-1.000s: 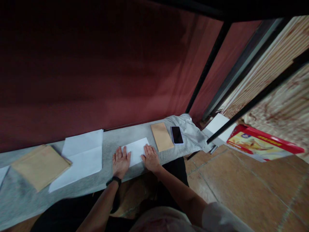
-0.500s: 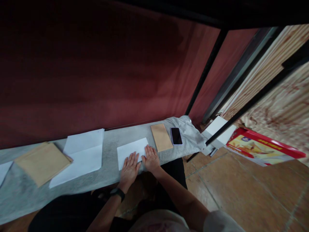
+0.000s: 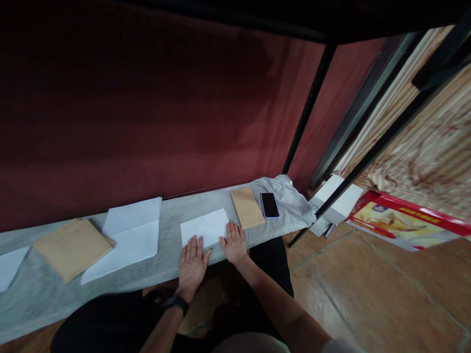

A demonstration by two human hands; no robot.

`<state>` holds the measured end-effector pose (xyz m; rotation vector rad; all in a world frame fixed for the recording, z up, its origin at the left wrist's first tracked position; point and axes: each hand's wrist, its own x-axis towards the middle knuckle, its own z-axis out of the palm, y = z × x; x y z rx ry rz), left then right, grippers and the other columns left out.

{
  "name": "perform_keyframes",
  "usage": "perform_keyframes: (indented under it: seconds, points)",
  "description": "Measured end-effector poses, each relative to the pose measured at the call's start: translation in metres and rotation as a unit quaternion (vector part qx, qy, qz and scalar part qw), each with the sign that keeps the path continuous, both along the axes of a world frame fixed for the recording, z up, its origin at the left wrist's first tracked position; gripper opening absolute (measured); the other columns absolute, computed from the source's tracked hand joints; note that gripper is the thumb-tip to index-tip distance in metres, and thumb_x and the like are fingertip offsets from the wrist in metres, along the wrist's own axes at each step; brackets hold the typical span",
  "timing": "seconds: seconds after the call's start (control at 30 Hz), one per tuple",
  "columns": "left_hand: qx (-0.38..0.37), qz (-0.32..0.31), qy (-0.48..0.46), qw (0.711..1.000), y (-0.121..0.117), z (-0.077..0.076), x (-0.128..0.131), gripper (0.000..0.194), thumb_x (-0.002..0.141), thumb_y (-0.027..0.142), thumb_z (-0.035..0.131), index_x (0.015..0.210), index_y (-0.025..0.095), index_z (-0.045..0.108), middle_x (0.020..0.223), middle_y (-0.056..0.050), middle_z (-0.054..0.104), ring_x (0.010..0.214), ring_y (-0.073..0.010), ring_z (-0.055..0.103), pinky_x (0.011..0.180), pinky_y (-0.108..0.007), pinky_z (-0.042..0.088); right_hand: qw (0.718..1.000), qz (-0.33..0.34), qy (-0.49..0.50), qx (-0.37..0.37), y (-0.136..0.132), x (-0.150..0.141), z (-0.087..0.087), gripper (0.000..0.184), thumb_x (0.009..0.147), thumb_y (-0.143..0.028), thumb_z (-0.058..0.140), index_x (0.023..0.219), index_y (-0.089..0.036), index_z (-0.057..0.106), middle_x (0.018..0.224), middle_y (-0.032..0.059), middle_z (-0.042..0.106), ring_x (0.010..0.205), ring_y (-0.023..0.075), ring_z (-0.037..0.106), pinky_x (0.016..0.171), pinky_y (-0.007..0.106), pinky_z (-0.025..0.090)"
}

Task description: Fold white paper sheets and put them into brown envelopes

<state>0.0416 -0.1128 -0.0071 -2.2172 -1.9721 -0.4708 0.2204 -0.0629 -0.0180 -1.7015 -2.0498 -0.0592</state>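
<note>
A folded-looking white sheet of paper [image 3: 204, 226] lies flat on the cloth-covered bench. My left hand [image 3: 193, 264] rests flat on its lower left part, fingers stretched out and thumb spread. At the sheet's right edge lies my right hand [image 3: 234, 244], also flat, with its fingers extended over the lower right corner. Neither hand grips anything. Just beyond my right hand is a brown envelope [image 3: 247, 208]. A dark-screened phone [image 3: 270, 205] sits to the right of that envelope.
Left of my hands are larger white sheets [image 3: 138, 240], partly under a stack of brown envelopes [image 3: 75, 250]. Another white paper [image 3: 11, 267] lies at the far left. A black metal post [image 3: 309, 110] rises at the bench's right end. A red and yellow box [image 3: 408, 220] stands on the tiled floor.
My hands have moved apart along the sheet's near side, the left one toward its left end and the right one slightly rightward. The view has shifted slightly.
</note>
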Motion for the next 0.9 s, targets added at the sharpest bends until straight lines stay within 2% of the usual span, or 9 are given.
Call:
perform_keyframes:
  seconds: [0.13,0.33,0.53,0.6,0.73,0.83,0.9]
  points:
    - [0.007,-0.009,0.001,1.000,0.001,0.000,0.000,0.069,0.102,0.050,0.023,0.150,0.005,0.042,0.158,-0.025,0.038,0.150,-0.0348,0.030,0.120,-0.053,0.027,1.000,0.000,-0.007,-0.001,-0.006,0.003,0.001,0.063,0.104,-0.044,0.039,0.151,-0.002,0.041,0.153,0.0212,0.044,0.144,0.0306,0.041,0.119,0.048,0.026]
    - [0.000,-0.021,0.000,1.000,-0.002,0.009,0.001,0.058,0.101,0.047,0.032,0.150,0.018,0.047,0.161,-0.020,0.034,0.150,-0.0351,0.030,0.118,-0.054,0.029,1.000,-0.004,-0.016,0.017,-0.019,0.009,-0.002,0.064,0.105,-0.044,0.039,0.151,-0.001,0.039,0.153,0.0230,0.043,0.143,0.0305,0.041,0.119,0.047,0.027]
    - [-0.023,-0.013,0.001,1.000,-0.002,0.014,0.002,0.055,0.100,0.045,0.037,0.150,0.024,0.046,0.162,-0.014,0.034,0.151,-0.0330,0.028,0.120,-0.053,0.028,1.000,-0.010,-0.003,0.021,-0.025,0.007,-0.003,0.064,0.103,-0.044,0.044,0.151,-0.001,0.041,0.153,0.0236,0.043,0.144,0.0313,0.040,0.120,0.049,0.026]
    - [-0.028,-0.013,0.000,1.000,-0.002,0.014,0.002,0.054,0.100,0.045,0.037,0.150,0.026,0.046,0.163,-0.013,0.033,0.152,-0.0328,0.025,0.120,-0.053,0.026,1.000,0.014,0.008,0.017,-0.026,0.004,0.000,0.061,0.103,-0.043,0.045,0.151,-0.006,0.042,0.156,0.0195,0.041,0.145,0.0291,0.039,0.120,0.046,0.025]
    - [-0.032,-0.014,0.000,0.999,-0.003,0.013,0.000,0.054,0.100,0.045,0.035,0.151,0.028,0.045,0.164,-0.011,0.031,0.153,-0.0329,0.023,0.121,-0.055,0.025,0.993,0.118,0.011,0.021,-0.029,-0.001,0.003,0.051,0.104,-0.046,0.044,0.150,-0.024,0.047,0.158,0.0070,0.042,0.145,0.0233,0.039,0.122,0.045,0.022]
    - [-0.036,-0.009,0.010,0.999,-0.003,0.010,-0.001,0.055,0.100,0.046,0.036,0.151,0.026,0.045,0.163,-0.012,0.033,0.153,-0.0326,0.022,0.121,-0.055,0.025,0.991,0.132,0.015,0.019,-0.031,-0.002,0.003,0.051,0.104,-0.047,0.046,0.150,-0.025,0.048,0.157,0.0086,0.044,0.144,0.0242,0.040,0.122,0.046,0.023]
    - [-0.043,0.006,0.016,0.999,0.000,0.009,0.004,0.057,0.100,0.044,0.033,0.150,0.020,0.046,0.162,-0.014,0.034,0.153,-0.0327,0.022,0.121,-0.055,0.023,0.992,0.122,0.022,0.016,-0.033,-0.001,0.003,0.052,0.103,-0.047,0.047,0.150,-0.025,0.048,0.157,0.0098,0.043,0.145,0.0279,0.039,0.121,0.049,0.024]
